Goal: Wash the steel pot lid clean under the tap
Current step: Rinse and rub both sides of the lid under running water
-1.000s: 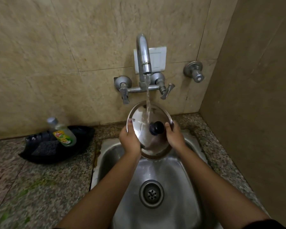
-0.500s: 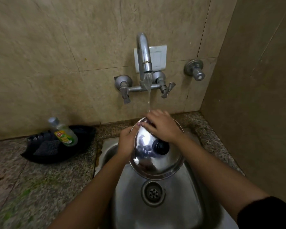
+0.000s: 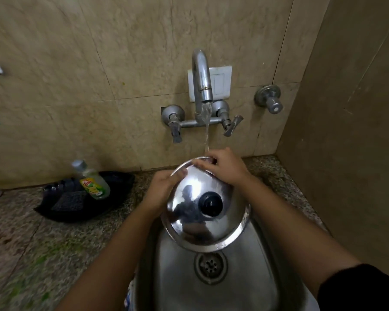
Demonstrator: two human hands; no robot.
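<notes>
While water runs from the tap [image 3: 202, 86], the steel lid [image 3: 206, 205] sits tilted over the sink [image 3: 252, 277], dome side + black knob [image 3: 210, 203] facing up toward cam. L hand [image 3: 160, 191] grips lid's left rim, thumb on top, fingers hidden underneath. R hand [image 3: 225, 168] lies curled over the far rim, fingertips pressed on the metal right where the stream lands; not clamped round the edge afaict. Lid covers the back part of the sink, drain [image 3: 210, 265] visible just below its near edge. Lid surface shiny, reflections on it, wet at near rim. Dish soap bottle [image 3: 91, 181] lies in a black tray [image 3: 81, 198] on the stone surface [image 3: 32, 243], well left of the sink. Wall valve [image 3: 268, 98] right of tap, white switch plate [image 3: 220, 83] behind spout. Dark sleeve [image 3: 357, 288] on R arm.
</notes>
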